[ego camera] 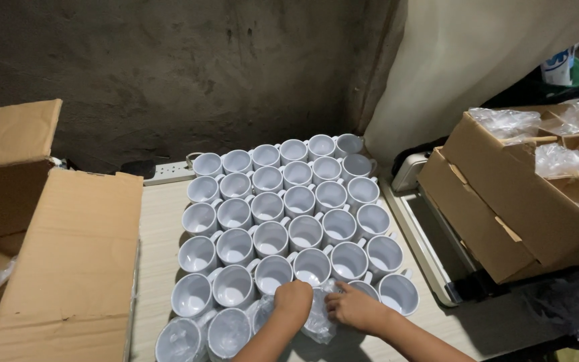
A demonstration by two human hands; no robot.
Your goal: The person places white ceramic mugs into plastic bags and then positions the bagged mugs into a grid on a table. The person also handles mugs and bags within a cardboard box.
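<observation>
Many white round ceramic mugs (283, 201) stand in rows on a pale wooden surface (159, 214). They stand close together, and most touch the mug next to them. They stand upright with the open tops up. The handles point up and to the right.

Both hands are at the near edge of the mug rows. The left hand (292, 299) is curled into a loose fist. It grips a thin clear plastic bag (317, 320) with a white mug inside it. The right hand (355, 308) lies just beside the left hand, on the right of the bag. Its fingers are bent and press on the plastic. 1 finger points toward the mugs. Both hands hold the same wrapped mug, which sits in the front row, touching the mugs behind it.

Left of the wrapped mug, 2 more mugs in the front row look shiny, as if plastic covers them.

Left of the mug rows sits an open brown cardboard box (68, 268). Right of the rows leans another brown cardboard box (504, 201) with crinkly clear plastic bags (564, 161) in it. Behind the mugs is a dark rough wall (202, 67).
</observation>
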